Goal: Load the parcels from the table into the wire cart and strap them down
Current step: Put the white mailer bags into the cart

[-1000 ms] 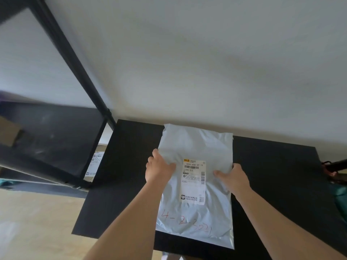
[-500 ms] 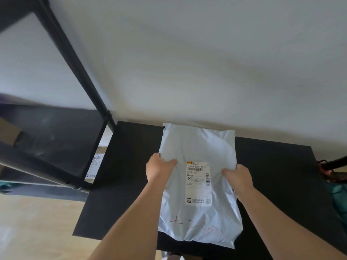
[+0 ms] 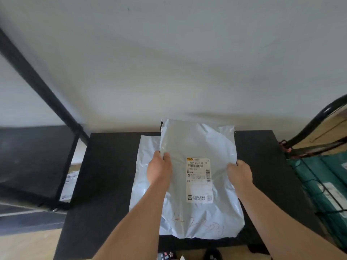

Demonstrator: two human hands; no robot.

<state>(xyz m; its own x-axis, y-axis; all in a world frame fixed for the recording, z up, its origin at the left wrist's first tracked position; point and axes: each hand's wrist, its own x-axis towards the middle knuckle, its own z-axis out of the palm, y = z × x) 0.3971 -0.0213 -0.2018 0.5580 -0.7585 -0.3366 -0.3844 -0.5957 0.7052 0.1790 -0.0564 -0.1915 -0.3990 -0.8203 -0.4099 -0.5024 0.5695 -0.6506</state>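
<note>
A grey poly-mailer parcel (image 3: 199,147) with a white shipping label and red handwriting is lifted off the black table (image 3: 109,166). My left hand (image 3: 159,169) grips its left edge and my right hand (image 3: 240,173) grips its right edge. A second grey mailer (image 3: 144,166) lies flat on the table beneath it, showing at the left. The wire cart (image 3: 319,117) stands at the right edge of the view, with green parcels (image 3: 323,184) inside it.
A black metal shelving rack (image 3: 37,154) stands left of the table, with a labelled package low behind it. A pale wall runs behind the table. Wooden floor shows at the bottom left.
Both hands have raised the top mailer and shifted it to the right, uncovering the second mailer under it. The view has turned right, so the cart now shows.
</note>
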